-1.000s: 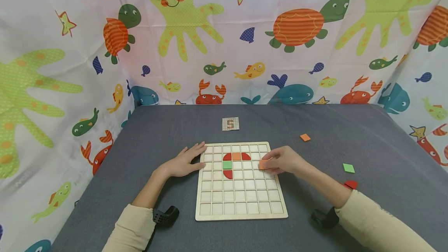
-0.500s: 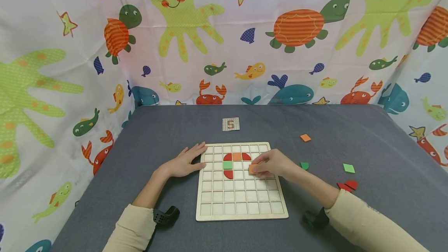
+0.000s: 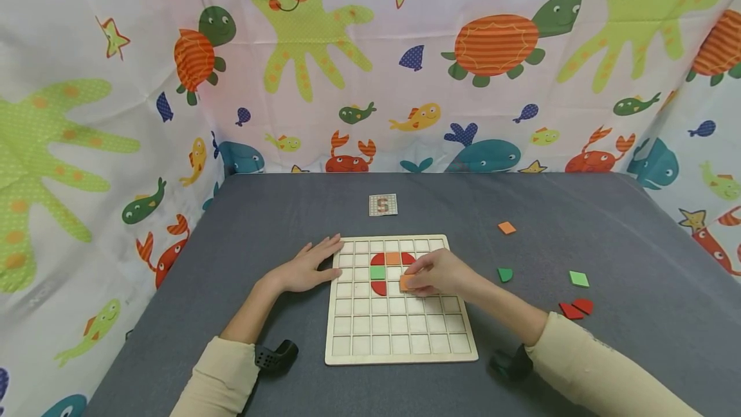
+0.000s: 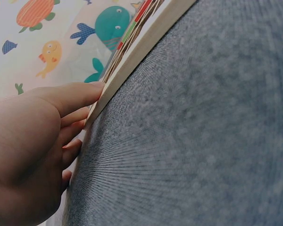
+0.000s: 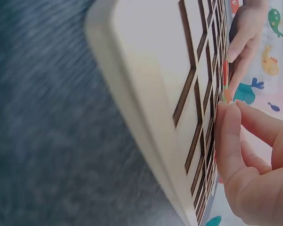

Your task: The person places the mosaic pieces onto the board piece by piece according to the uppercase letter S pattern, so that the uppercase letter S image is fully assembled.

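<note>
A pale wooden grid board (image 3: 399,360) lies on the grey cloth. My right hand (image 3: 441,273) pinches an orange square tile (image 3: 406,283) between thumb and fingers, over the board's cells right of the lower red piece. My left hand (image 3: 307,267) rests at the board's upper left edge with fingers extended; in the left wrist view its thumb (image 4: 85,95) touches that edge. Set in the grid are an orange square (image 3: 393,258) between two rounded red pieces (image 3: 378,259), a green square (image 3: 377,272) and, below it, another red piece (image 3: 379,288).
Behind the board lies a small card (image 3: 383,204) with an S-shaped pattern. To the right lie a loose orange tile (image 3: 506,228), a dark green rounded piece (image 3: 505,275), a light green square (image 3: 579,278) and two red pieces (image 3: 571,311). A printed curtain (image 3: 370,82) hangs behind.
My right hand has moved left across the board with the orange square tile, uncovering the dark green and red pieces on the right. My left hand has stayed in place.
</note>
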Demonstrator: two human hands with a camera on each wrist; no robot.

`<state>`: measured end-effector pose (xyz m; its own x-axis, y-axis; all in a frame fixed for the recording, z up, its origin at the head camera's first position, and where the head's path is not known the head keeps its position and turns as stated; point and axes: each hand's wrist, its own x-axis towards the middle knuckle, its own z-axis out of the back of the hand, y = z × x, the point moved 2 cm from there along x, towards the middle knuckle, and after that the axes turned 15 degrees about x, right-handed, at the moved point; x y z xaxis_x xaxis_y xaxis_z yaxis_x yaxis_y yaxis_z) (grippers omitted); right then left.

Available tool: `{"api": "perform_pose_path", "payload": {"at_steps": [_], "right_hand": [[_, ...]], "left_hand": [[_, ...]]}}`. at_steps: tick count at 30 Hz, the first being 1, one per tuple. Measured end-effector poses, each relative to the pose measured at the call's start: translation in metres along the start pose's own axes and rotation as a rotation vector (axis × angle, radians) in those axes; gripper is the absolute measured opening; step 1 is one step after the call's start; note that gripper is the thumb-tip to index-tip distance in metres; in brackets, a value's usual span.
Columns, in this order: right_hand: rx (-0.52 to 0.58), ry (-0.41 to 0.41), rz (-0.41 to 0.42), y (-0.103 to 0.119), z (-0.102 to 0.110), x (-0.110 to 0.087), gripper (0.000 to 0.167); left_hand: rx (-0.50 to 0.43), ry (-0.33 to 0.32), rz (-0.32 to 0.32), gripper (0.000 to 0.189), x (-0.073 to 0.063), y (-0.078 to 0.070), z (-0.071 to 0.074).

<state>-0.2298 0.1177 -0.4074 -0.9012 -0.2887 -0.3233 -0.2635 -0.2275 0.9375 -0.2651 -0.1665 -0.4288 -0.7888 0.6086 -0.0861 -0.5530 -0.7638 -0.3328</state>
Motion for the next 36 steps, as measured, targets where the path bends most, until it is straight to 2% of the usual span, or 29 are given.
{"api": "perform_pose_path", "payload": {"at_steps": [15,21,36], "right_hand": [[-0.003,0.016,0.005,0.004,-0.016,0.004,0.013],[0.0,0.023,-0.011,0.006,-0.017,0.002,0.014],[-0.02,-0.011,0.011,0.005,-0.017,0.002,0.014]], "left_hand": [[-0.01,0.009,-0.017,0.068,0.0,-0.001,0.002],[-0.012,0.006,-0.019,0.067,0.0,-0.003,0.003],[-0.008,0.008,-0.023,0.067,-0.001,0.001,0.0]]}}
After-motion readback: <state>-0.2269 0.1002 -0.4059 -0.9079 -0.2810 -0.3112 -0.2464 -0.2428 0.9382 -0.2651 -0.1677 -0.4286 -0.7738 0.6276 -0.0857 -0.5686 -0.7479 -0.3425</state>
